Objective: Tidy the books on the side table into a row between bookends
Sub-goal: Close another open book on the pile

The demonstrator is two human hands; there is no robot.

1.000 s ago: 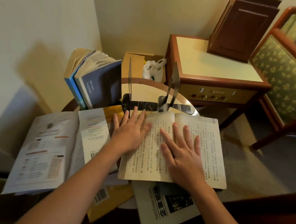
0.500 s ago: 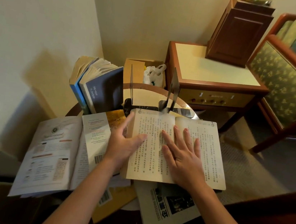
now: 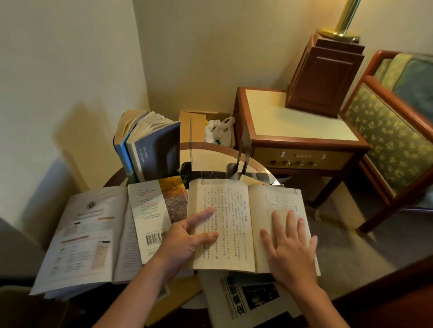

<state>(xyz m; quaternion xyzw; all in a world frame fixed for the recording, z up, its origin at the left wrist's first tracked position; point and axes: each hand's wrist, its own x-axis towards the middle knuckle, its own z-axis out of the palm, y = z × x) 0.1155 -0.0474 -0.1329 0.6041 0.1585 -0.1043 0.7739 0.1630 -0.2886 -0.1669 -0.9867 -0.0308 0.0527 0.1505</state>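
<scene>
An open book (image 3: 232, 221) with yellowed pages lies on top of the pile on the round side table (image 3: 213, 148). My left hand (image 3: 186, 239) grips its left edge, thumb and one finger on the page, the other fingers hidden. My right hand (image 3: 288, 247) rests flat on the right page. Behind the book stand two thin metal bookends (image 3: 242, 153) with nothing between them. Left of them, several books (image 3: 151, 149) stand upright and fanned. A white booklet (image 3: 91, 230), a barcoded book (image 3: 151, 218), a printed booklet (image 3: 244, 302) and a yellow cover (image 3: 179, 292) lie loose.
A wooden nightstand (image 3: 297, 125) carries a brown lamp base (image 3: 325, 81) behind the table. A cardboard box with a plastic bag (image 3: 218, 131) sits in the corner. A patterned armchair (image 3: 395, 137) stands at the right. Dark wooden furniture (image 3: 397, 311) fills the lower right.
My left hand has slid from flat on the left page to the book's left edge and taken hold there. My right hand has shifted fully onto the right page. The view tilted up.
</scene>
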